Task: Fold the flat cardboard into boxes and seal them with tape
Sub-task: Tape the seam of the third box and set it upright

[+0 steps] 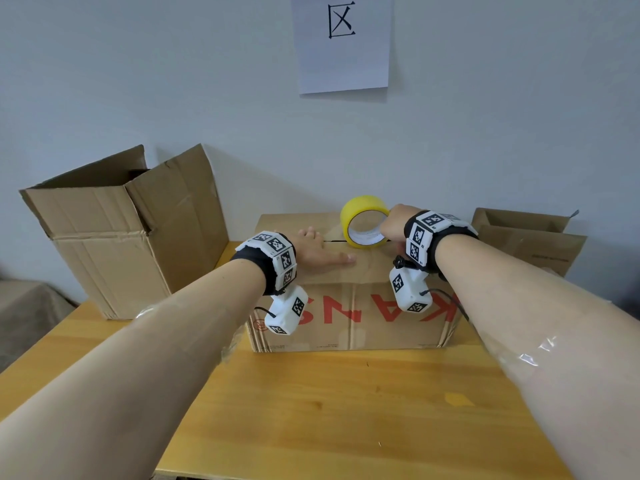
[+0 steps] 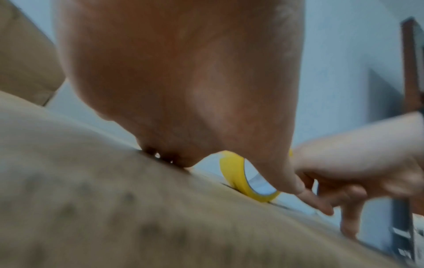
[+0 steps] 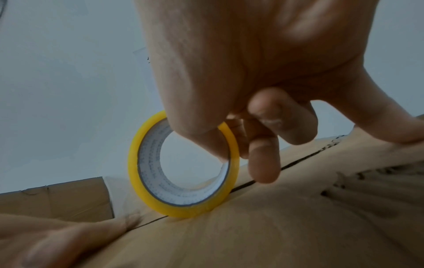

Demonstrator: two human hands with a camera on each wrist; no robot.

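A closed cardboard box (image 1: 349, 306) with red letters stands on the wooden table, its two top flaps meeting at a dark seam (image 3: 298, 161). A yellow tape roll (image 1: 364, 221) (image 3: 183, 166) (image 2: 243, 179) stands on edge over that seam. My right hand (image 1: 393, 225) (image 3: 241, 101) grips the roll's right side, fingers curled round its rim. My left hand (image 1: 320, 249) (image 2: 183, 81) lies flat on the box top left of the roll, fingers straight, pressing the flaps down.
A large box (image 1: 121, 233) with its flaps up stands at the table's (image 1: 346, 403) back left. Another brown carton (image 1: 530, 240) sits at the right behind my right arm. A white sheet with a black character (image 1: 343, 43) hangs on the wall.
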